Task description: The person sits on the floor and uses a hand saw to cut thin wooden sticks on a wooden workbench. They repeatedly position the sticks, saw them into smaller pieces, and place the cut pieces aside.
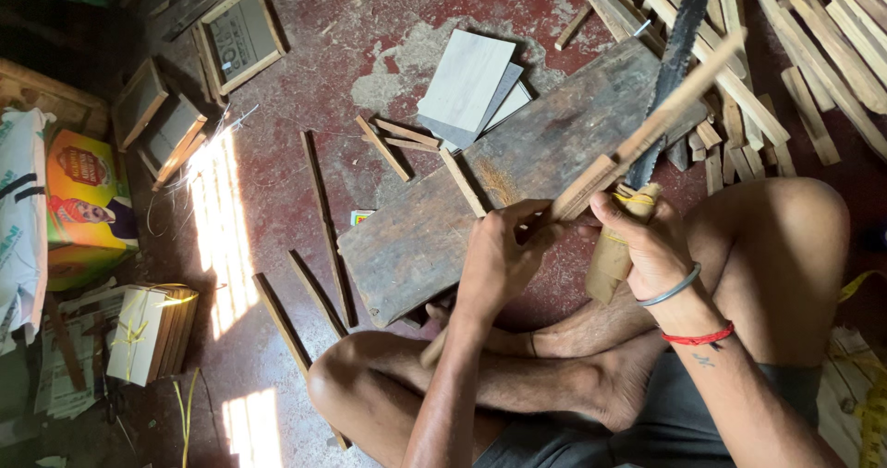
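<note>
Head view, looking straight down at crossed bare legs on a red floor. Left hand [497,251] at centre frame, fingers curled tight around the near end of a thin wooden strip [647,131]. Strip slanting up toward the upper right, lifted above a dark weathered plank [517,172] lying across the middle. Right hand [647,242] just right of centre, closed around the cloth-wrapped handle [614,255] of a dark saw blade [670,71], blade running up to the top edge and crossing behind the strip. Silver bangle and red thread on that wrist.

Upper centre: a small stack of pale flat boards [467,85], touching the plank's far corner. Upper right: a loose heap of cut wooden slats [813,52]. Left of the plank: several thin dark sticks [323,214] scattered on the floor. Upper left: 3 small wooden frames [236,38]. Far left: a yellow carton [83,209]; below it, a tied bundle of panels [148,334].
</note>
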